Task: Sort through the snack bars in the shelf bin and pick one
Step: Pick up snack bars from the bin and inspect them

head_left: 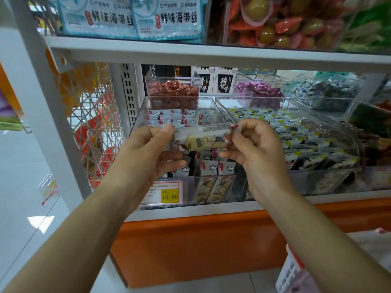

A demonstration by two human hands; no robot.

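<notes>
Bar (203,138) was held level at frame centre, above the bin (137,119). Left grip (148,149) pinched its left end and right grip (256,144) its right end, fingers curled. Judged step: inspecting one candidate. Next move: keep it, or drop it back.

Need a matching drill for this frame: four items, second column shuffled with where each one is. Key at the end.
1. snack bar
2. price tag
3. red candies
4. purple candies

A. clear tub at the back, right of the black-and-white boxes
B. front of the shelf bin
C. pinched at its ends by left hand and right hand
D. clear tub at the back, left of those boxes

Pairs: 1-C, 2-B, 3-D, 4-A
</notes>
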